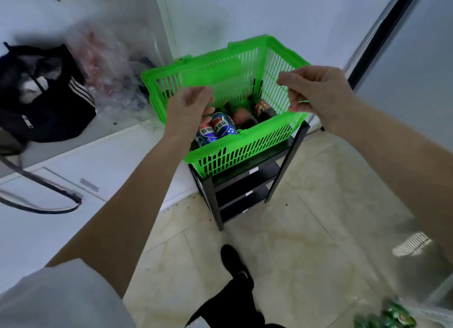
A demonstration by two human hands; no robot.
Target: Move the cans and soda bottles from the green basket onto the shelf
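The green basket (245,153) rests on top of the black shelf (245,180). Inside lie two blue cans (221,128) at the near left. Dark soda bottles (263,109) lie behind them towards the right. My left hand (188,107) hovers over the basket's left side just above the cans, fingers loosely curled with nothing in them. My right hand (316,94) is at the basket's right near corner. Its thumb and fingers are bent but apart, and the fingertips sit at the rim. The shelf's lower boards look bare.
A white cabinet (73,170) stands left of the shelf, with a black bag (46,102) and clear plastic bags (107,67) on it. The bag's strap (49,192) hangs down the cabinet front. My black shoe (232,261) is on the tiled floor. Green packaging (394,315) lies at the bottom right.
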